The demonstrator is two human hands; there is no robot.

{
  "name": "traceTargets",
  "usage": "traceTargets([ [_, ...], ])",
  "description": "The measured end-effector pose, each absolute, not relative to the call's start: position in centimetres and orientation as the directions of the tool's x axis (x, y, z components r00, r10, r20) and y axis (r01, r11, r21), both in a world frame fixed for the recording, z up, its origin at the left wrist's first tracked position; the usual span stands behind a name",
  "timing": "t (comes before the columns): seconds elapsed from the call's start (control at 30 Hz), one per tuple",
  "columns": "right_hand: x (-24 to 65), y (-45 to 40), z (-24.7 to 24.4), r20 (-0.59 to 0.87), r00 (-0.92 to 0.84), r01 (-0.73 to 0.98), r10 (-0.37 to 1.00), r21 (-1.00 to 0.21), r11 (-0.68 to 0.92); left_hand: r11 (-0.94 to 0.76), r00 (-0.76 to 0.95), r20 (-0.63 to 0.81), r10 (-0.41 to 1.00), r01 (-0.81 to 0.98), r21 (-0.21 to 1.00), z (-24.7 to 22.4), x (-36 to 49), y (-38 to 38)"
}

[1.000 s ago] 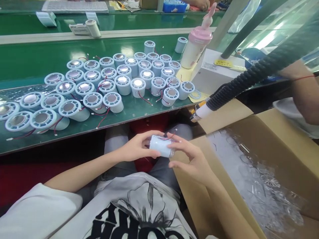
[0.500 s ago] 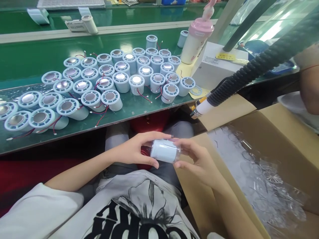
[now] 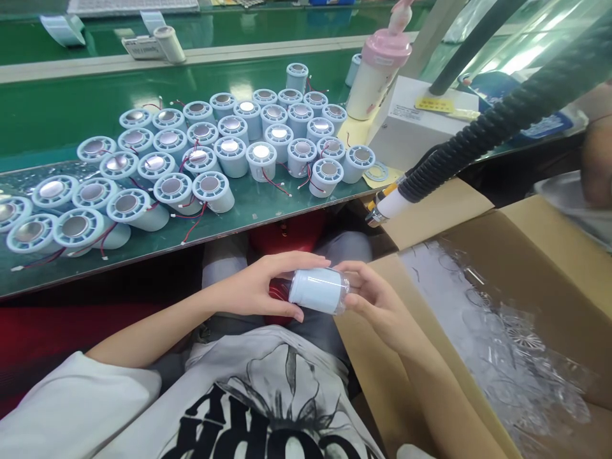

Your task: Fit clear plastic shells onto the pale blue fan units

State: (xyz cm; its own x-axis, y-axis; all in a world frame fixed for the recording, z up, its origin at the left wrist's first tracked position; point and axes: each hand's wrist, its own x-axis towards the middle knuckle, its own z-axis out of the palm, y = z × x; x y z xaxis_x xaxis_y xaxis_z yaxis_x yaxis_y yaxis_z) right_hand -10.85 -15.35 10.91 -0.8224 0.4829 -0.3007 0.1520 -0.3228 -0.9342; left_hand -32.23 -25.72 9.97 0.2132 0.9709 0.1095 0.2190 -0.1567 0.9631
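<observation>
A light-blue cylinder in clear plastic film lies on its side between my two hands, above my lap. My left hand curves around its left end, fingers along the top and thumb below. At the right end, my right hand grips the cylinder and its clear film with fingers above and thumb in front. The film extends a little past the blue body there. My fingers partly hide both ends.
Many similar blue cylinders with red and dark wires stand on the green bench. A pink-lidded bottle and a black corrugated hose are at right. Clear plastic pieces lie in the cardboard box. Another person's arm shows far right.
My right hand has shifted slightly right along the cylinder, showing more of its blue side. The cylinder has moved slightly right; my left hand has stayed nearly still.
</observation>
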Motion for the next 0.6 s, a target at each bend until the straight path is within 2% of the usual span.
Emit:
traceTargets([
  [0.47,-11.7,-16.0,10.0,-0.457,-0.787,0.214,0.415,-0.832,-0.511,-0.171,0.238,0.119,0.964,0.211,0.962,10.1,-32.4,-25.9],
  [0.6,-12.0,-16.3,10.0,-0.471,-0.79,0.208,0.391,-0.808,-0.552,-0.12,0.23,0.084,0.97,0.148,0.982,10.4,-32.3,-25.9],
])
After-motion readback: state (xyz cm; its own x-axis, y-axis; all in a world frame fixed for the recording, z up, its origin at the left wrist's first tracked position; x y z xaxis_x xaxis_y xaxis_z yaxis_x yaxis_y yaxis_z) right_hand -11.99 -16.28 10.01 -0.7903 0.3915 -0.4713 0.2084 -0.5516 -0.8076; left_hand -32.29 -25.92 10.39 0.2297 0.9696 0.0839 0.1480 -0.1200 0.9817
